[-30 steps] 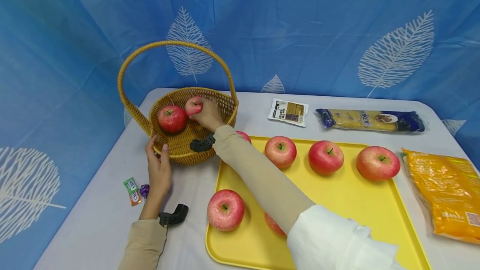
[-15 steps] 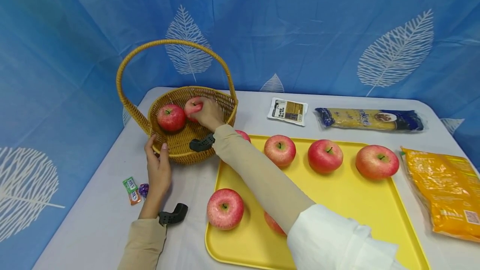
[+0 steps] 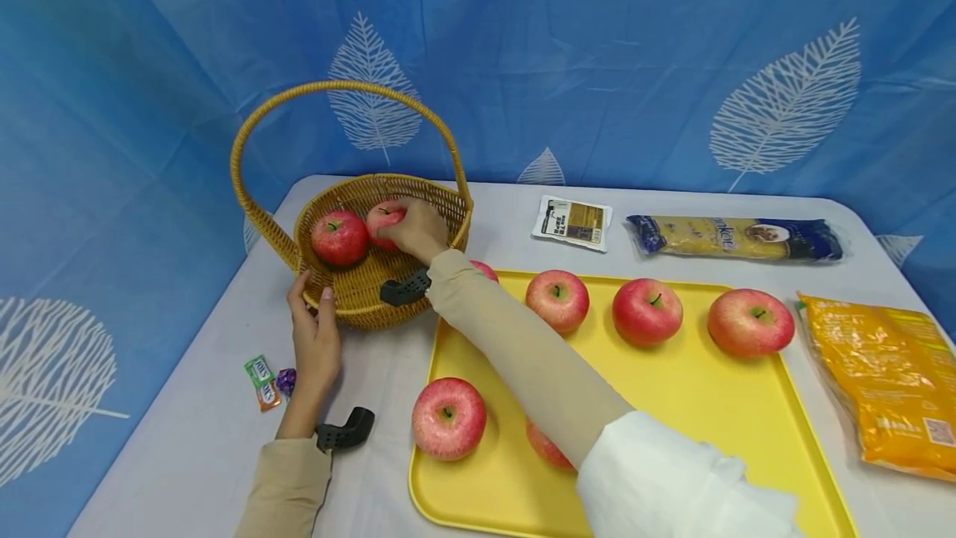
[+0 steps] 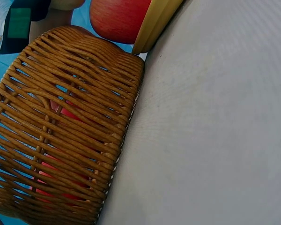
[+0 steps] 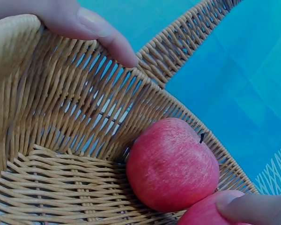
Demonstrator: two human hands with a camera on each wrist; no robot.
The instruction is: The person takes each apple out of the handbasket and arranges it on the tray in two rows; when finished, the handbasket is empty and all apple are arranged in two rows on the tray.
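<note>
A wicker basket [image 3: 373, 318] with a tall handle stands at the back left of the table. Its near-left rim is held by my left hand [image 3: 317, 347], thumb and fingers at the edge. Inside the basket, my right hand [image 3: 421, 231] grips a red apple [image 3: 382, 221]. Another red apple [image 3: 339, 238] lies left of it, and the right wrist view shows the held apple [image 5: 208, 211] against this other apple [image 5: 171, 164]. My palm hides part of the held apple. In the left wrist view the woven wall [image 4: 70, 122] lets some red through.
A yellow tray [image 3: 695, 405] holds several apples, including one at its left [image 3: 449, 419]; my right forearm crosses over it. Behind lie a small white packet [image 3: 573, 223] and a pasta-like packet [image 3: 735, 239]. An orange bag [image 3: 885, 384] lies right, small candies [image 3: 263, 383] left.
The held apple and my right hand have sunk very slightly within the basket. My left hand stays at the rim.
</note>
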